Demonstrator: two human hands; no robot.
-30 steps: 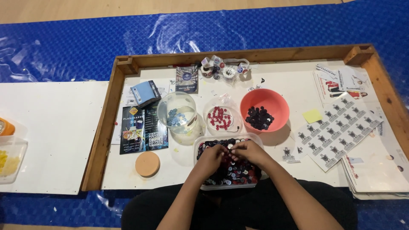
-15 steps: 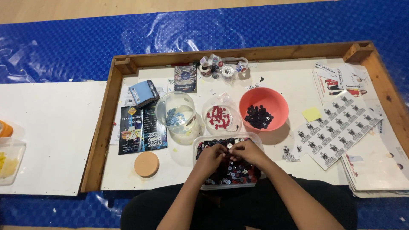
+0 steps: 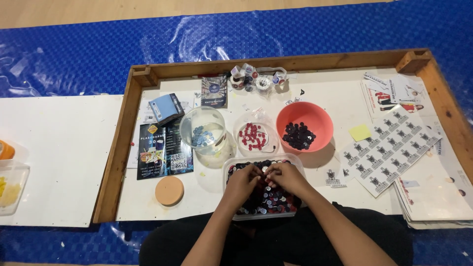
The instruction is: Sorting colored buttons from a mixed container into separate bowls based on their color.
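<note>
Both my hands rest inside a clear plastic tub (image 3: 231, 170) full of mixed small buttons, close in front of me. My left hand (image 3: 242, 183) and my right hand (image 3: 288, 177) meet at the tub's middle, fingers bent down among the buttons; what they pinch is too small to see. Just beyond the tub stand three containers: a clear jar (image 3: 203, 130) with blue buttons, a clear bowl (image 3: 254, 135) with red buttons, and an orange bowl (image 3: 304, 127) with dark buttons.
A wooden frame (image 3: 116, 157) borders the white work surface. A round cork lid (image 3: 169, 190) lies left of the tub. Dark leaflets (image 3: 162, 150), a blue card box (image 3: 166, 108), tape rolls (image 3: 256, 79) and sticker sheets (image 3: 394, 143) lie around. Blue sheeting covers the floor.
Both hands stay in the tub with only slight finger movement among the buttons. The view has shifted a little.
</note>
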